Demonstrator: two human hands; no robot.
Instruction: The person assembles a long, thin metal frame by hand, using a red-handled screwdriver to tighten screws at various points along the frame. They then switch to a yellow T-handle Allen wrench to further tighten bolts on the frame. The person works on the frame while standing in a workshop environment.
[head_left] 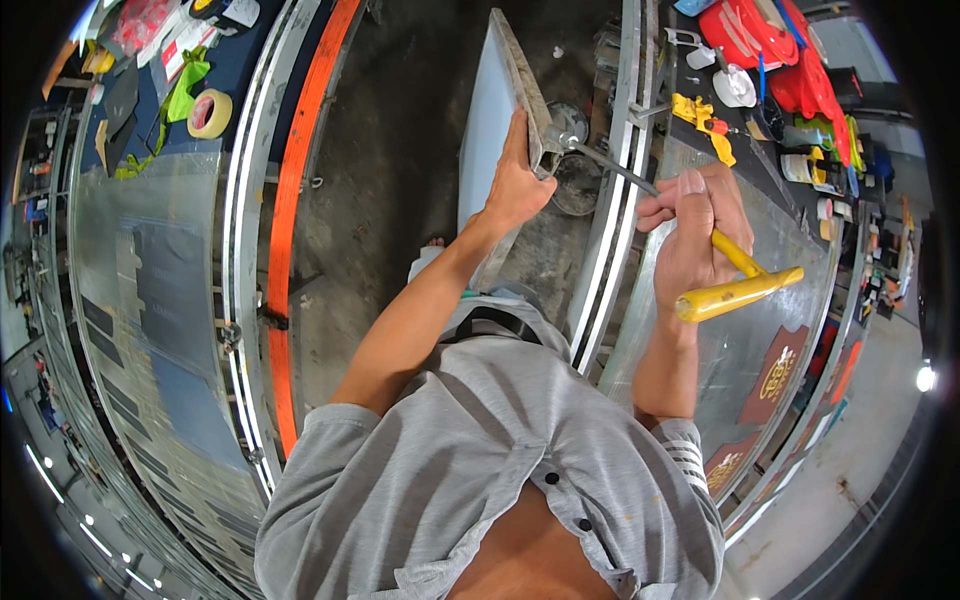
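Note:
My left hand (514, 192) is closed on the near edge of a screen printing frame (482, 130), which stands tilted upright with a pale blue face and a worn, speckled rim. In my right hand (702, 225) is a T-handle wrench (740, 294), its yellow crossbar sticking out below the palm. Thumb and fingers wrap the tool near where its thin metal shaft begins. The shaft points left to the frame's near corner, where its tip meets a small metal fitting (569, 142). Whether the tip sits inside the fitting, I cannot tell.
Long tables with metal rails (590, 300) run along both sides, and an orange beam (290, 230) borders the left one. A tape roll (209, 114) lies at the far left. Red plastic containers (745, 35) and yellow cloth (705, 125) crowd the far right. A round can (577, 185) sits below the frame.

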